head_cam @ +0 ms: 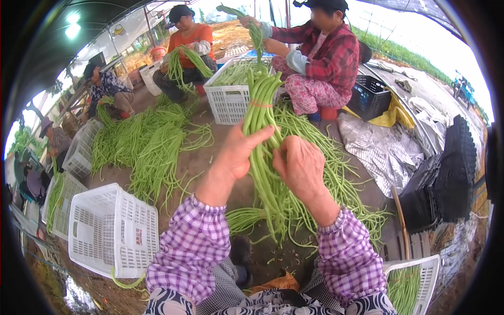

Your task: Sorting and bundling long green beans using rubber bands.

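Note:
A bundle of yardlong beans point(260, 132) stands in front of me, its thick tips up and its long ends hanging. Near the top an orange rubber band point(261, 104) circles it. My left hand point(236, 151) grips the bundle below the band, thumb across the front. From the other side, my right hand point(301, 167) has its fingers curled and pinched against the beans. Below my hands lies another bean bundle point(246, 219) on the ground. A loose heap of long beans point(334, 173) spreads to the right behind my right hand.
At left lies an empty white plastic crate point(136, 232), beyond it a large bean pile point(145, 138). A bean-filled white crate point(226, 104) stands between two seated people handling beans. Stacked black crates point(437, 185) and a bean-holding crate point(427, 271) are at right. Others sit at far left.

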The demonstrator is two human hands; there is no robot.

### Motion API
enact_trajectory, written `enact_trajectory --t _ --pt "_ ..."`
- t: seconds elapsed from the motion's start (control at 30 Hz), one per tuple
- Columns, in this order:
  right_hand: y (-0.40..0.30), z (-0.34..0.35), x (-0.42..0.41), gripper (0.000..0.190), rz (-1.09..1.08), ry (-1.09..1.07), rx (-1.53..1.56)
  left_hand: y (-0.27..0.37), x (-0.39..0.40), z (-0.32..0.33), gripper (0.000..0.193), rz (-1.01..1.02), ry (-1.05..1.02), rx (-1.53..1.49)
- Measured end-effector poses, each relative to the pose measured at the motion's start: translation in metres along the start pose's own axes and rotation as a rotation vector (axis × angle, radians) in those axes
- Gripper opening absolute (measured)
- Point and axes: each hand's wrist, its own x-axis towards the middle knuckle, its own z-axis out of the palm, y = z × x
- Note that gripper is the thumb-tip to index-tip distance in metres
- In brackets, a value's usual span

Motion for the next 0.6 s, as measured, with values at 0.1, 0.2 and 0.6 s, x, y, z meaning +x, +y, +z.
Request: enact_trajectory --t 0.1,0.2,0.6 --pt "-0.009 -0.007 0.003 0.019 0.068 -0.041 0.177 0.002 0.001 0.005 0.026 0.076 0.073 -0.036" --pt "-0.017 -0.013 0.005 0.017 0.074 -0.079 0.282 0.000 0.002 0.009 0.025 0.135 0.164 -0.056" --pt "-0.019 -0.033 -0.013 0.010 0.009 -0.570 0.443 0.029 0.021 -0.057 0.032 0.146 0.685 -0.278"
